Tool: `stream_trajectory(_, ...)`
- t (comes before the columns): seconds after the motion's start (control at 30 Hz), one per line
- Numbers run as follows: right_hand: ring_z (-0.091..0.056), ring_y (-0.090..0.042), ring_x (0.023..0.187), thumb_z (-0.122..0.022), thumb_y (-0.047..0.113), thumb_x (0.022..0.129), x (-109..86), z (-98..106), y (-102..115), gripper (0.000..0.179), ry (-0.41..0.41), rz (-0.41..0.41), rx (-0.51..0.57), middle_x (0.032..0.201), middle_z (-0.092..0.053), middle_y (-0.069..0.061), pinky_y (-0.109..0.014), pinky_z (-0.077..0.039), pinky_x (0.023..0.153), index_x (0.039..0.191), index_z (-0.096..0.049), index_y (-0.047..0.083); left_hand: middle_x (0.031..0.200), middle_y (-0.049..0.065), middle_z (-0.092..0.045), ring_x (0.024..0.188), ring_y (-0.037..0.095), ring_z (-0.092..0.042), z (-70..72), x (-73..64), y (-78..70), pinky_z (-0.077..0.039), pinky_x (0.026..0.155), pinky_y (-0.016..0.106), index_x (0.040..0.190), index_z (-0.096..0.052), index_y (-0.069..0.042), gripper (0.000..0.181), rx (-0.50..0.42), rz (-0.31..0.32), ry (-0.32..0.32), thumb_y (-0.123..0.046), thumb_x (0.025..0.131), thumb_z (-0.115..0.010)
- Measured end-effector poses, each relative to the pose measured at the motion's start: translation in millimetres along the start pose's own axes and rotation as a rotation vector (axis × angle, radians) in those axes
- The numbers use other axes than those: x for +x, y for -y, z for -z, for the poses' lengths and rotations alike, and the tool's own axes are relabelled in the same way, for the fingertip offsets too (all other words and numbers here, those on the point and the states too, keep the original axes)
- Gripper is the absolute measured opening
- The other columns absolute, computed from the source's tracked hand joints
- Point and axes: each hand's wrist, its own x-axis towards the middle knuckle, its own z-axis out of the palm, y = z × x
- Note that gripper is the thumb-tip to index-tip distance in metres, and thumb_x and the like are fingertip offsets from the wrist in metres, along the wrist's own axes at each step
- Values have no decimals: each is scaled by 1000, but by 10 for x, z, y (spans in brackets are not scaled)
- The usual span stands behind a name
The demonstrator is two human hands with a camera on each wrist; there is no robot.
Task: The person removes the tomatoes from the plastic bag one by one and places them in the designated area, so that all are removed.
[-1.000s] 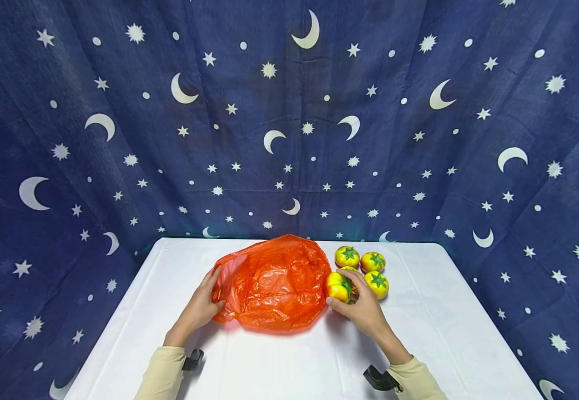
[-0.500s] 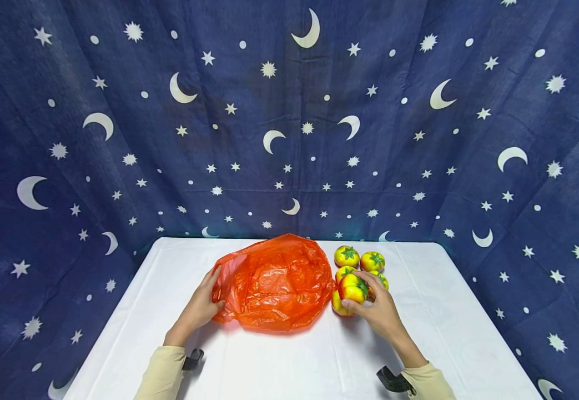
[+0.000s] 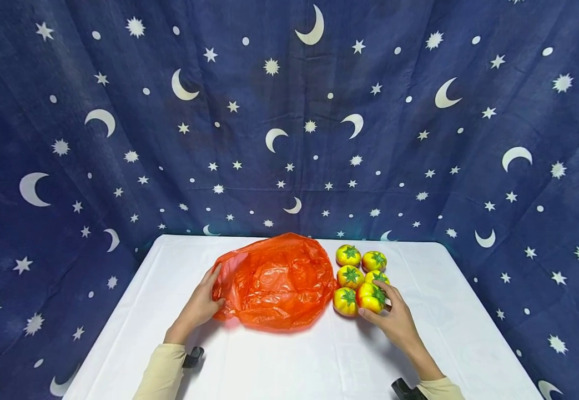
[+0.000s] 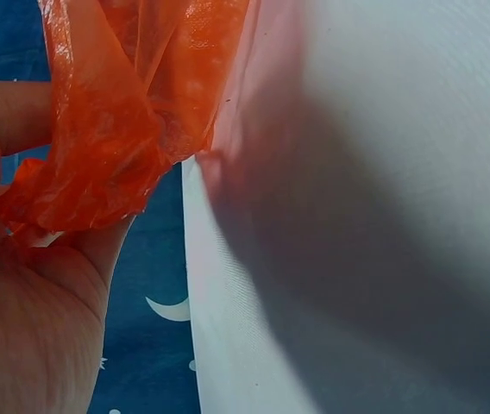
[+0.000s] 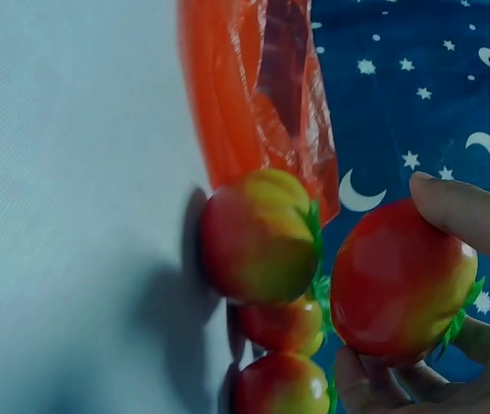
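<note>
A crinkled, see-through orange-red plastic bag [image 3: 281, 286] lies puffed out over the middle of the table. My left hand [image 3: 200, 303] grips its left edge; in the left wrist view the film [image 4: 107, 147] is bunched between thumb and fingers. A yellow-and-red tomato [image 3: 370, 298] with a green star-shaped calyx is in my right hand [image 3: 400, 322], at the front right of a cluster of similar ones. Thumb and fingers curl round its sides, and the right wrist view shows this tomato [image 5: 400, 280] apart from its neighbours. The nearest standing tomato [image 3: 345, 301] is just left of it.
Several more tomatoes [image 3: 350, 276] stand close together right of the bag, in two columns. A white cloth covers the table [image 3: 279, 366], with a dark blue curtain [image 3: 249, 155] of moons and stars behind it. Each wrist wears a black camera mount [image 3: 193, 357].
My right hand has carried the tomato rightward from beside the bag to the cluster's front right, uncovering the tomatoes it hid. My left hand and the bag stay nearly still.
</note>
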Motion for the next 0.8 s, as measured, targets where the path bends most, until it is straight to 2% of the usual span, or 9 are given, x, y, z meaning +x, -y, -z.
stream_trajectory(0.27, -41, -40, 135, -81, 37, 79, -31, 22, -142, 89, -1, -59, -7, 151, -38, -22, -60, -39, 109, 148, -35, 6, 163, 20, -16, 144, 48, -28, 2, -4, -5, -32, 114, 59, 157, -18, -6, 94, 4, -17, -4, 6, 79, -68)
stream_trajectory(0.67, -40, -39, 133, -81, 26, 79, -48, -5, -243, 86, -17, -115, -49, 148, -37, -19, -58, -40, 109, 149, -35, 6, 163, 19, -15, 144, 47, -29, 12, 7, -12, -33, 113, 59, 157, -17, -6, 94, 1, 12, 19, 3, 79, -69)
stream_trajectory(0.8, -41, -40, 132, -81, 25, 79, -61, -8, -276, 87, -18, -151, -47, 148, -38, -20, -58, -40, 108, 149, -34, 6, 162, 20, -16, 144, 48, -29, 11, 2, -1, -32, 114, 59, 157, -18, -5, 94, 3, -1, 9, 3, 79, -68)
